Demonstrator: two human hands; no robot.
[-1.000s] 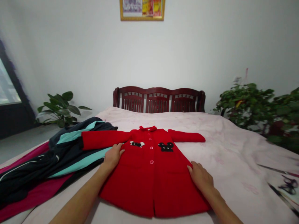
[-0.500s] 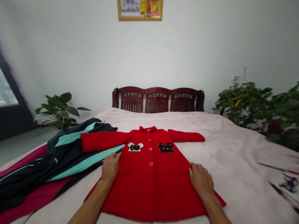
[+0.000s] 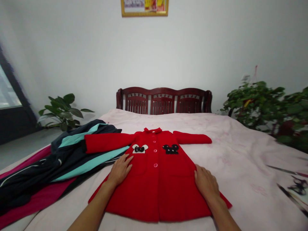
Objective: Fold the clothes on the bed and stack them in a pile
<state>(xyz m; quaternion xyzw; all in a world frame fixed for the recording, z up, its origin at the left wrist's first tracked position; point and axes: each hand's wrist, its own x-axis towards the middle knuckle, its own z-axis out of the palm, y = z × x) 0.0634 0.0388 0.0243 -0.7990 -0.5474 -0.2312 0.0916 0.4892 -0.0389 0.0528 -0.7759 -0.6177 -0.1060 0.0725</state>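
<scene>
A red coat [image 3: 154,192] lies front up on the bed, its sleeves stretched out to both sides. Pink buttons run down its middle, and a white mouse-head patch [image 3: 139,149] and a black dotted one [image 3: 170,149] sit on the chest. My left hand [image 3: 121,167] rests flat on the coat's left side below the white patch, fingers spread. On the opposite side edge lies my right hand [image 3: 206,182], palm down, its fingertips partly hidden, with no cloth visibly pinched.
Dark blue clothes with turquoise stripes [image 3: 89,165] are heaped at left, partly under a sleeve, beside magenta cloth [image 3: 40,199]. Scissors [image 3: 298,186] and long thin tools lie at the right. A wooden headboard [image 3: 162,104] stands behind the pink bedsheet [image 3: 240,154]; plants flank the bed.
My left hand has moved inward from the coat's left edge onto its front, with the fingers spreading. The right hand stays at the right edge. The view has tilted slightly.
</scene>
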